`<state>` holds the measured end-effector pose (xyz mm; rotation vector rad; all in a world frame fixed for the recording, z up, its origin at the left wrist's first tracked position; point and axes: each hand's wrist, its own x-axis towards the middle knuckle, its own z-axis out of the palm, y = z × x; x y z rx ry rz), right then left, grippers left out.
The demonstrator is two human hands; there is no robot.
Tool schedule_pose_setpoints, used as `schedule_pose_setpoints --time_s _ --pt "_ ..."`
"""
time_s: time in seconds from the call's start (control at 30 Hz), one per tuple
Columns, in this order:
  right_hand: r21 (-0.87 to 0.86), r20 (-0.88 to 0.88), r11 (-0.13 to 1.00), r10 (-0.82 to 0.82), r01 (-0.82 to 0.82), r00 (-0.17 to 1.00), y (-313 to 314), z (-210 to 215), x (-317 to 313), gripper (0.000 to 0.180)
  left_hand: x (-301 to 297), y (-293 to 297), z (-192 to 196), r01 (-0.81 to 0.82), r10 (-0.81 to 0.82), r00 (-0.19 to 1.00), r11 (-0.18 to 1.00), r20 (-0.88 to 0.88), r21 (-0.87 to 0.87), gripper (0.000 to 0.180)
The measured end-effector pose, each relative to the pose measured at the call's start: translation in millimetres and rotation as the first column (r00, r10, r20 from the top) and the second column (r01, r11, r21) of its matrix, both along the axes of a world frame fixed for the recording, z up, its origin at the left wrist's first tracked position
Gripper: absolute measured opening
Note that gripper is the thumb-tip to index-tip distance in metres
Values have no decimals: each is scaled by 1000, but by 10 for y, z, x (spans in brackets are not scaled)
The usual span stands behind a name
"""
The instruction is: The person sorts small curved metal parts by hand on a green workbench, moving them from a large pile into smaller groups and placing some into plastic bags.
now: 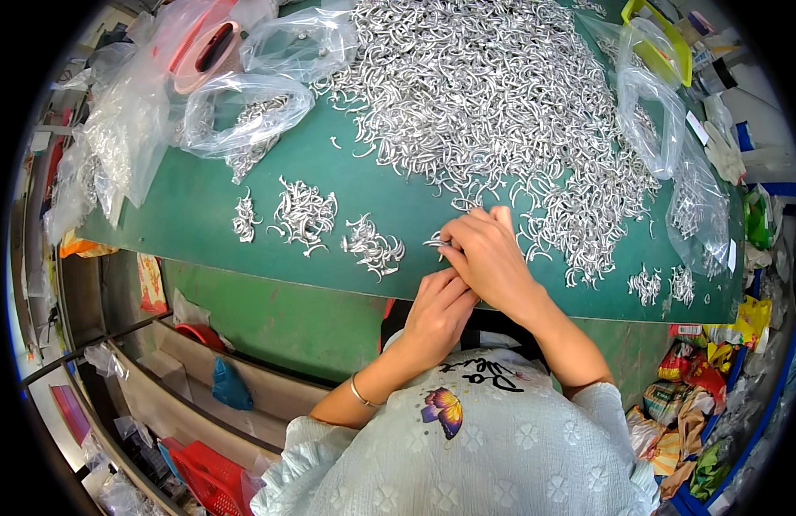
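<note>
A large heap of small curved silver metal pieces (pixel 475 95) covers the far middle of the green table (pixel 329 267). My right hand (pixel 488 254) is closed at the heap's near edge, its fingers curled and pressed together. Beside its fingertips a few loose silver pieces (pixel 433 242) show. Just below, at the table's front edge, my left hand (pixel 437 311) is closed too, its fingertips tucked close under the right hand. What either hand holds is hidden. To the left lie separate small piles: a near pile (pixel 372 247), a larger pile (pixel 304 215) and a small pile (pixel 245 217).
Clear plastic bags (pixel 243 116) lie at the far left around a pink basket (pixel 205 56). More bagged pieces (pixel 697 211) and a yellow tray (pixel 660 39) are on the right. Two small piles (pixel 645 285) sit near the right front edge. Packets (pixel 694 365) fill a rack below right.
</note>
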<state>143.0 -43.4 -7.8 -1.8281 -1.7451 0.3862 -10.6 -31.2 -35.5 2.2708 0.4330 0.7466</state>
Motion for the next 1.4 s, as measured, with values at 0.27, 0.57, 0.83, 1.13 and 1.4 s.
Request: schedule_pose_setpoints --time_s 0.27,0.57,0.83,1.13,1.4 --pt "-119 74 992 42 -33 996 180 26 -137 15 -28 -9 6 -16 16 1000 999 -5 -45 27" --pt "11 204 999 -32 30 979 129 -6 -82 8 -41 -23 -5 -18 17 1000 999 -5 -32 30" --pt "-39 72 985 -168 171 983 -12 52 154 7 -85 51 117 -164 164 985 986 -53 1 26" --pt "-199 -631 956 -293 215 718 -83 37 344 18 -99 51 145 -162 159 985 986 -69 -41 28" --pt "-278 -885 959 -281 61 371 -266 14 423 22 -105 76 113 -113 110 992 993 -64 -45 32"
